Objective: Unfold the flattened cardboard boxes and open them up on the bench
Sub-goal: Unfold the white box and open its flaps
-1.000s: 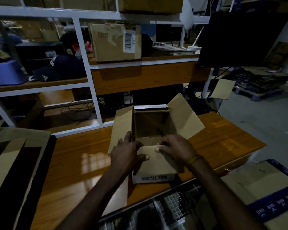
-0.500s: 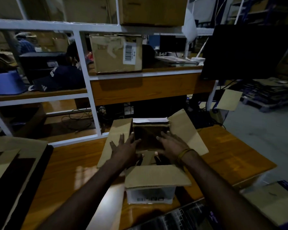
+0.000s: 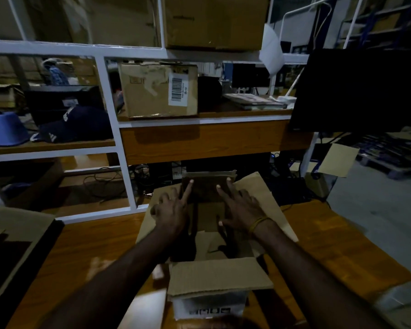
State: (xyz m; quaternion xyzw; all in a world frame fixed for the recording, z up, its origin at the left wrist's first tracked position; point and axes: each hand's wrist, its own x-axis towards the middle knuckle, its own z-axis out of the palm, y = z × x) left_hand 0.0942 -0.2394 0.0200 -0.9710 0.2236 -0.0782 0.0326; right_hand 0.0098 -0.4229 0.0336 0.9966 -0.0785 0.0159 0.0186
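A small brown cardboard box (image 3: 214, 279) stands open on the wooden bench (image 3: 86, 248), its near flap folded out toward me and its side flaps spread left and right. My left hand (image 3: 172, 210) and my right hand (image 3: 241, 207) both reach over the opening with fingers spread. Their fingertips press flat on the far flap (image 3: 208, 186) of the box, index fingers at its two upper corners. Neither hand grips anything. A stack of flattened cardboard boxes (image 3: 12, 245) lies at the bench's left end.
A white-framed shelf rack (image 3: 119, 148) rises right behind the bench, with a taped box with a barcode label (image 3: 158, 90) on its middle shelf. A dark monitor (image 3: 358, 91) hangs at the right. Grey floor and a pallet lie beyond the bench's right edge.
Both hands left the near flap, which now hangs outward, and moved forward across the opening to the far flap. The view has tilted up slightly.
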